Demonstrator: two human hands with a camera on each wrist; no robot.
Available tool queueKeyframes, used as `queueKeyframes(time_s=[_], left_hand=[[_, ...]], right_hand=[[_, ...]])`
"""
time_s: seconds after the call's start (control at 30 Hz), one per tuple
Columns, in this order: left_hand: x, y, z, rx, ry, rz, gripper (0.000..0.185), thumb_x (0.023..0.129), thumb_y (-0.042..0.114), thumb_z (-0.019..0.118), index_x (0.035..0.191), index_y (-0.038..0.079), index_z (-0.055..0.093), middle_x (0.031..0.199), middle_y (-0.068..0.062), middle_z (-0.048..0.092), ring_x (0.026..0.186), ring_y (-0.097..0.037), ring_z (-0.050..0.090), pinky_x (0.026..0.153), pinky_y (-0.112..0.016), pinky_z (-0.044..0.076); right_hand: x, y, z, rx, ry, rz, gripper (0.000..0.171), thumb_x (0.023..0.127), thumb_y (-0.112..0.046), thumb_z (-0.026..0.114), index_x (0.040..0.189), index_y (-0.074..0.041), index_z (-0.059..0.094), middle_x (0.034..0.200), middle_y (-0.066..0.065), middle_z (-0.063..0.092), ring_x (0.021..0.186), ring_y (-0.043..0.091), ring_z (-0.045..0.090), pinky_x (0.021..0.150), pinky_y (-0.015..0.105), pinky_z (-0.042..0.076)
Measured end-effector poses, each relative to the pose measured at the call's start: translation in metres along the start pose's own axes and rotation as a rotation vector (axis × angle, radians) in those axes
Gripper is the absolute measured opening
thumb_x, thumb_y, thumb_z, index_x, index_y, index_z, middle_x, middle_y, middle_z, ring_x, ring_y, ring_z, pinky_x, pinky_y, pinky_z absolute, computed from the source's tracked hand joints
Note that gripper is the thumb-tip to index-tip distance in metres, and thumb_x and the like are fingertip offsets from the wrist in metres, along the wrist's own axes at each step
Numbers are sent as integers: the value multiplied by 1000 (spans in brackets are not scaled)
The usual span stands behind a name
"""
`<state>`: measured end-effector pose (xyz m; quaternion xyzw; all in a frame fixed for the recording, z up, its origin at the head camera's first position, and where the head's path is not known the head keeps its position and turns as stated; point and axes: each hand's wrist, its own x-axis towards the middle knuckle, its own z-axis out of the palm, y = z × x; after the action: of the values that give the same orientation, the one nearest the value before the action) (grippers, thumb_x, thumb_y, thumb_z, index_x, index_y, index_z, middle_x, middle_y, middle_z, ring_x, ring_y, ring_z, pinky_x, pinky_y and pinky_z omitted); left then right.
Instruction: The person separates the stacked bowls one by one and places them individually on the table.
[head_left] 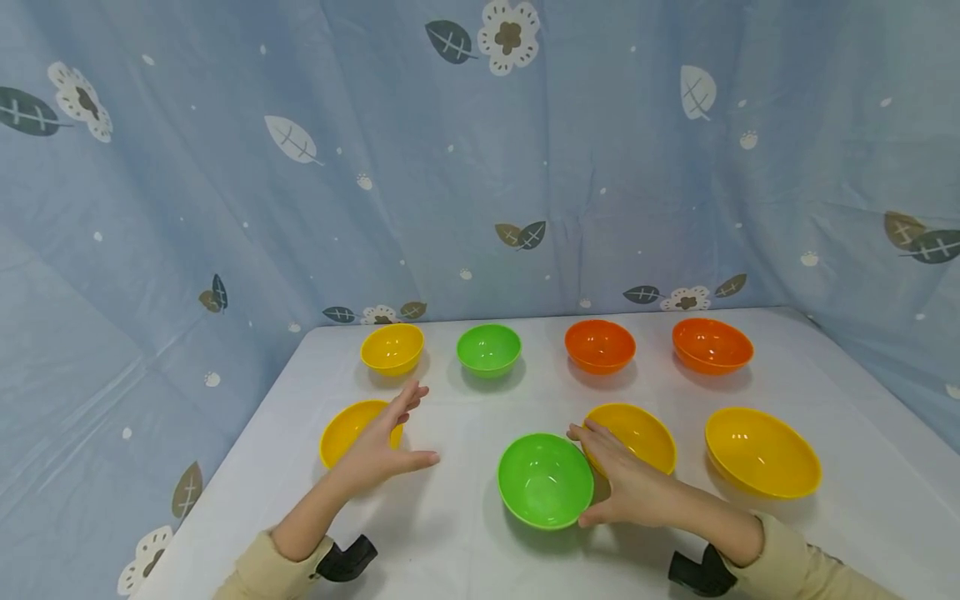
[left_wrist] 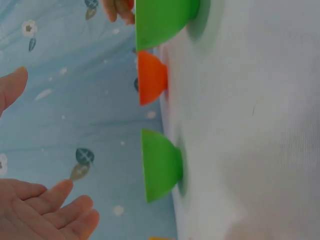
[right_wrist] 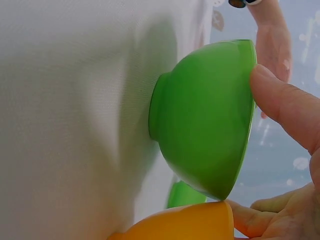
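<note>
My right hand [head_left: 637, 487] spans the right side of a glossy green bowl [head_left: 545, 482], thumb at the near part of its rim and fingers at the far part. In the right wrist view the thumb [right_wrist: 282, 102] lies against the green rim, and the fingers [right_wrist: 272, 215] are partly hidden behind a yellow bowl [right_wrist: 190, 222]. That yellow bowl stands just right of the green one. My left hand [head_left: 371, 454] hovers with thumb and fingers spread, holding nothing; it overlaps another yellow bowl [head_left: 348, 429] in the head view.
Along the back stand a yellow bowl [head_left: 392, 350], a green bowl [head_left: 489, 350] and two orange bowls, one left [head_left: 600, 347] and one right [head_left: 712, 347]. A larger yellow bowl [head_left: 762, 452] sits at right. Behind the white table [head_left: 465, 550] hangs a blue patterned curtain [head_left: 450, 183].
</note>
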<state>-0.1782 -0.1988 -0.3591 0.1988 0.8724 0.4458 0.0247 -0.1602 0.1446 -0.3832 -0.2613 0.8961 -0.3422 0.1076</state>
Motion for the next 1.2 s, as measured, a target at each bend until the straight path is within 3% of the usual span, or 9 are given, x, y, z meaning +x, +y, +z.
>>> queueKeyframes(time_s=[0.17,0.67,1.2], left_hand=[[2,4,7,-9,-32,-2,96,75,25,76,147,6,15,147,-10,31,132,-30,30,106,-48,28],[10,13,35,-29,-130,9,95,72,26,78,147,15,20,146,-2,32,132,-25,31,106,-47,29],[14,18,57,-56,-236,51,98,70,27,78,146,11,19,146,-2,32,132,-25,32,106,-48,28]], right_hand=[[-1,0,0,1,1,2,103,64,-34,82,141,4,25,147,21,22,136,44,9,102,63,19],[0,1,-1,6,6,12,102,64,-33,82,140,4,26,147,23,23,136,44,10,102,63,20],[0,5,1,7,12,-3,101,64,-30,81,141,6,25,146,22,25,135,44,12,103,62,20]])
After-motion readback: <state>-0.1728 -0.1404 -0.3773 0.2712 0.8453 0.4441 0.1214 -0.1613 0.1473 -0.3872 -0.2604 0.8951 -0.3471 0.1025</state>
